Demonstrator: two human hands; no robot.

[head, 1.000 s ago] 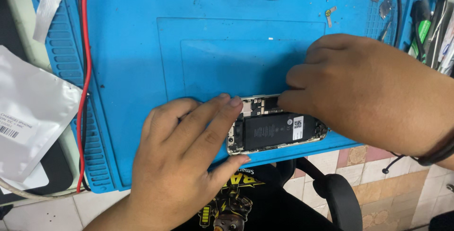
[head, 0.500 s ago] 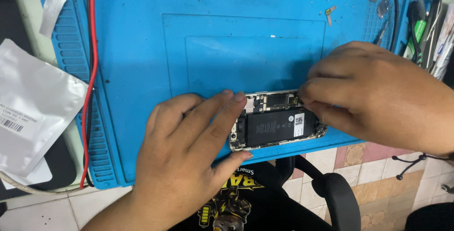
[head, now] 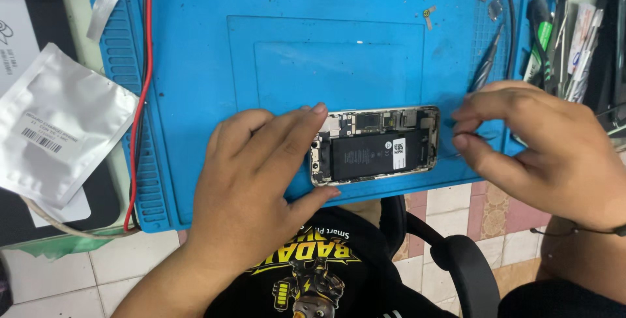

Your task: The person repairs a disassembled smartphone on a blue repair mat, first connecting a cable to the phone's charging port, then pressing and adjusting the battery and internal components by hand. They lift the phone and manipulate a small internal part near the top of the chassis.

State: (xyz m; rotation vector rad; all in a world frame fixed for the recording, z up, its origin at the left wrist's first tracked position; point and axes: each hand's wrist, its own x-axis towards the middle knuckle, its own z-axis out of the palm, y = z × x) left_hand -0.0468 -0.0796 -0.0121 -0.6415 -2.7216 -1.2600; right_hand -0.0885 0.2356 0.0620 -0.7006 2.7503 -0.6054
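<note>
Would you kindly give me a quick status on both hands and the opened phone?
Left hand steadying opened phone. Right hand beside it, not touching. Blue mat beneath; nothing blocking.

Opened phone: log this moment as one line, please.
left hand: fingers pinning opened phone at its left end | right hand: clear of phone, empty | phone: flat on blue mat, battery exposed

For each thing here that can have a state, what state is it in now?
phone: opened, battery and board showing, flat on mat
left hand: empty, pressing the phone's left end
right hand: empty, just off the phone's right end
pouch: flat, beside mat
mat: flat on the desk
</note>
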